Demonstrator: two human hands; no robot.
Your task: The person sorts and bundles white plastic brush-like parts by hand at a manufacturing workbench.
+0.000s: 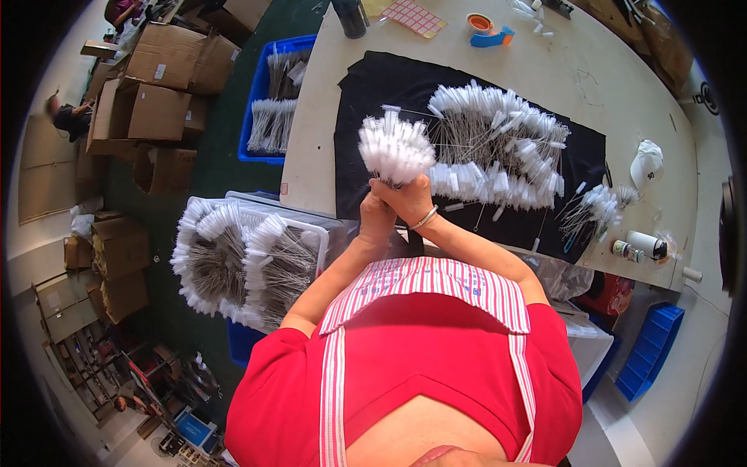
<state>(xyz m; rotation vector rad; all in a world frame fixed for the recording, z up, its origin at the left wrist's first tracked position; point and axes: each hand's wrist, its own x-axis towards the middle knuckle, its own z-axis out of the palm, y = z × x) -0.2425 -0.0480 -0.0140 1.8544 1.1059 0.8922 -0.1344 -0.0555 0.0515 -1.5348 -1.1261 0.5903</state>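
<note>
My right hand (pixel 408 201) is closed around a bundle of white-bristled wire brushes (pixel 395 149), heads up and fanned out, over the near-left part of a black cloth (pixel 359 105). Just below it and touching it, my left hand (pixel 377 220) is closed about the lower end of the same bundle; the wire stems are mostly hidden by my fingers. To the right of my hands, a large pile of similar brushes (pixel 498 144) lies on the cloth, stems crossing and heads at the outer edges. A smaller loose group of brushes (pixel 595 208) lies farther right.
At my left stands a white bin (pixel 323 233) heaped with brushes. A blue crate (pixel 247 128) beyond it holds more. The pale table (pixel 459 66) carries a tape dispenser (pixel 492 37), a white cap (pixel 647 164) and a dark bottle (pixel 350 19). A person (pixel 71 118) is far left.
</note>
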